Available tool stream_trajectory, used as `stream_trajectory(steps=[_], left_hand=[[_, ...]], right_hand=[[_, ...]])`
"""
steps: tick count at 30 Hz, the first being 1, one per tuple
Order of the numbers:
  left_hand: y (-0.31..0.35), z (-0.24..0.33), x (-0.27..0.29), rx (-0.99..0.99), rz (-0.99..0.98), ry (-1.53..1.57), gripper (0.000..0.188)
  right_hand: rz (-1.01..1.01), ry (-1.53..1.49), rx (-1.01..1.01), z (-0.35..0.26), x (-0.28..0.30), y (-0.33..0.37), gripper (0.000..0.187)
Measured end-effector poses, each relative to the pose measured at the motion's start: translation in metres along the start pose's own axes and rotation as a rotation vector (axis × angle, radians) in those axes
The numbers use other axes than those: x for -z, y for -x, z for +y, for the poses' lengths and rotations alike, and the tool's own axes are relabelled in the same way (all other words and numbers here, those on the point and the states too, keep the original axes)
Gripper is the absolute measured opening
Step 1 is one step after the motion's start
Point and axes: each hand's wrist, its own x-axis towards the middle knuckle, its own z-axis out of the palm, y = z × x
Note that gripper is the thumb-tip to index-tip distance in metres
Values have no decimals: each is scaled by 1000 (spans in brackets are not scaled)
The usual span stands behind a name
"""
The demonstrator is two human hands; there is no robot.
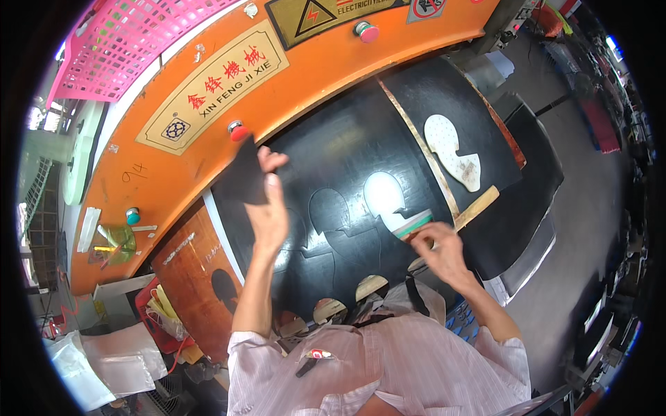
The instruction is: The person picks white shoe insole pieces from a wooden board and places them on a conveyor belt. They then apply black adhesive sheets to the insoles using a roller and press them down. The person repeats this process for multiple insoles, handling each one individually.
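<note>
At left of centre, my left hand (270, 215) is raised with a flat black cut piece (243, 175) in its fingers, near the orange machine front. My right hand (442, 251) is closed on the lower end of a white sole-shaped cutting die (385, 195), where a green and grey edge shows. That die rests on a black sheet (326, 142). Sole-shaped outlines (333, 211) are marked in the sheet to the left of the die. Farther right, a white speckled sole-shaped piece (451, 152) lies on black material.
An orange machine beam (312, 80) with red buttons (238, 130) spans the far side. A pink basket (132, 48) stands at upper left. A wooden strip (477, 206) lies right of my right hand. Clear plastic bags (114, 364) are at lower left.
</note>
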Motion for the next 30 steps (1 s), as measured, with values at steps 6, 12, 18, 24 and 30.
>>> stream_trajectory(steps=[6, 12, 18, 24, 30], left_hand=[[76, -28, -38, -425, -848, -320, 74], [84, -55, -21, -356, -1039, -335, 84], [79, -29, -26, -404, -1147, -371, 100], [83, -12, -57, -373, -1115, -427, 71], [54, -4, -30, 555, -313, 486, 31]], right_hand=[[-688, -376, -388, -1, -19, -37, 24], [-816, -513, -139, 1, -77, -55, 23], [-806, -582, -178, 10, -66, -56, 17], [-975, -793, -259, 36, -33, -67, 15], [-794, -650, -285, 26, -28, -52, 21]])
